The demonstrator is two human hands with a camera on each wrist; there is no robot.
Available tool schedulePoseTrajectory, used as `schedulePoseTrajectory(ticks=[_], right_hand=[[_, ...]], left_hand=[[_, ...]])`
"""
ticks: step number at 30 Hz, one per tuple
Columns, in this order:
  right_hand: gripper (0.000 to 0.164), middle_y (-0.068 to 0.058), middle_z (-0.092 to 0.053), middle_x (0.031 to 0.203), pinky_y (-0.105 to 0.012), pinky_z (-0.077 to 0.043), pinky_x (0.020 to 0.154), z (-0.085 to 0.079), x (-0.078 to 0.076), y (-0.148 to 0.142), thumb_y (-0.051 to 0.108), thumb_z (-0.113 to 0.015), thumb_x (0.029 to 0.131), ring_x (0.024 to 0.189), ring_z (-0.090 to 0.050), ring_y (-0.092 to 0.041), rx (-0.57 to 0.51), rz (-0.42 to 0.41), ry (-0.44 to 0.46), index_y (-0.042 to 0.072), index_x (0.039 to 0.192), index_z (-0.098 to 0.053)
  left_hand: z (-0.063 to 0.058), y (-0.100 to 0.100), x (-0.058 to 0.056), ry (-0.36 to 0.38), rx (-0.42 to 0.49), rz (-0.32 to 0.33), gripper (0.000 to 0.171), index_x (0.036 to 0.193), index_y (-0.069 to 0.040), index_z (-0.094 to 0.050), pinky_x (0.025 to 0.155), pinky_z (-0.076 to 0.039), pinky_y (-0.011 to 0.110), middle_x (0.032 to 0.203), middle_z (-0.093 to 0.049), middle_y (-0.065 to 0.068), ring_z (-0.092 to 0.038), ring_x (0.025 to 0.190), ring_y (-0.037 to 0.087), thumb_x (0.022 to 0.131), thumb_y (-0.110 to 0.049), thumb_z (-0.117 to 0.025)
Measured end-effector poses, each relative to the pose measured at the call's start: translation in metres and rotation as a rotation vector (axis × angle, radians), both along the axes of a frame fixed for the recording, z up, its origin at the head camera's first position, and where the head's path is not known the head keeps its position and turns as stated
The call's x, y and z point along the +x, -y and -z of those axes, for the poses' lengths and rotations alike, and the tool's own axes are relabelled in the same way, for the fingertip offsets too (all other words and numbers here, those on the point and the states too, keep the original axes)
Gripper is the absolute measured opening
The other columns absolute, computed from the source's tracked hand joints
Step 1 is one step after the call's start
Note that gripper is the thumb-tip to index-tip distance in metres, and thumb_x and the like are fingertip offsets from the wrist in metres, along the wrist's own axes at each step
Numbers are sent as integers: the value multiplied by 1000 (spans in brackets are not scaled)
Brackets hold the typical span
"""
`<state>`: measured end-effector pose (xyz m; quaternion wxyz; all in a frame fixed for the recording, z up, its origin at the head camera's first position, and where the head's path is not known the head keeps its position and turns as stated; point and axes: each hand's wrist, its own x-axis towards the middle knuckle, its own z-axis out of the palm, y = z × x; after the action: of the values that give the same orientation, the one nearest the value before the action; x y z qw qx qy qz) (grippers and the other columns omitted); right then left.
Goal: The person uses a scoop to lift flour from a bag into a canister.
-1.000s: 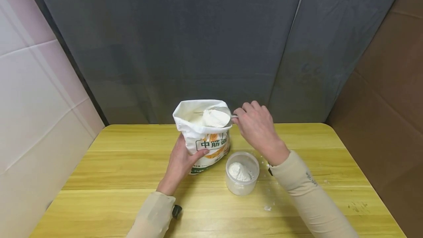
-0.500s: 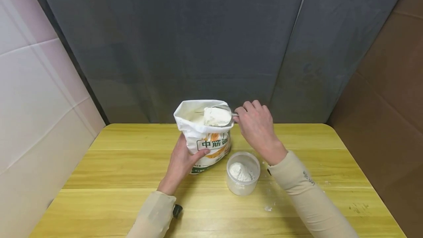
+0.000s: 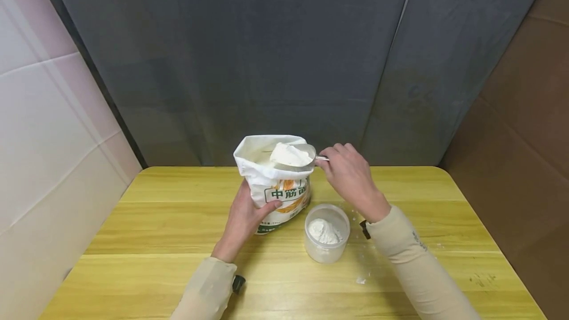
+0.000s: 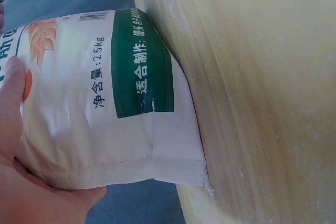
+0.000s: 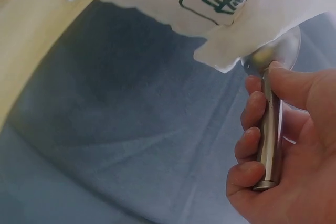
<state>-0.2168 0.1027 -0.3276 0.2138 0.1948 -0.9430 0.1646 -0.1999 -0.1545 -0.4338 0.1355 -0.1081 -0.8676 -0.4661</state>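
On the desk (image 3: 155, 231), my left fingers (image 3: 243, 199) grasp the flour bag (image 3: 284, 201); soft, probably heavy, it wants broad support around its side. The tub (image 3: 324, 253) stands near-right of it. My right fingers (image 5: 249, 144) clench the stiff, likely slick handle of the scoop (image 5: 271, 135), heaped at the bag's mouth.

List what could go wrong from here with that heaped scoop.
White powder stands heaped on the shiny metal scoop; a jolt of the right hand might spill it. So close to the white bag with green-and-orange print, the scoop could catch its rim. The bag might slump if the left hand loosened its grip.
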Motion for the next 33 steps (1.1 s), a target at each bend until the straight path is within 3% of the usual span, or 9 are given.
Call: schedulePoseTrajectory(ticks=[8,13,17,33], right_hand=[[26,-9,-71,109,-40,-47,83,8,-2,-4,25,-66,103,94,-56,-27,-177,-51,215,4,117,-74],[28,-11,-71,116,-47,-49,94,10,-3,-5,26,-65,104,107,-60,-30,-266,-64,279,4,120,-72],[30,-13,-70,119,-51,-47,100,11,-3,-6,25,-64,103,114,-60,-33,-307,-71,294,3,122,-72],[30,-13,-70,120,-51,-46,101,9,3,-17,27,-65,103,114,-59,-34,-359,-56,267,3,120,-73]], left_hand=[[0,0,0,-1,-1,2,88,149,-9,-40,109,-44,55,139,-56,14,-57,126,34,80,-23,-92],[0,0,0,0,-1,1,88,149,-9,-40,109,-44,55,140,-56,14,-57,126,34,80,-23,-92],[0,0,0,0,-1,3,87,149,-10,-40,109,-45,55,140,-56,14,-57,126,34,80,-24,-91],[0,-1,-1,4,-2,11,87,149,-9,-40,110,-44,55,139,-56,14,-57,126,34,80,-24,-91]])
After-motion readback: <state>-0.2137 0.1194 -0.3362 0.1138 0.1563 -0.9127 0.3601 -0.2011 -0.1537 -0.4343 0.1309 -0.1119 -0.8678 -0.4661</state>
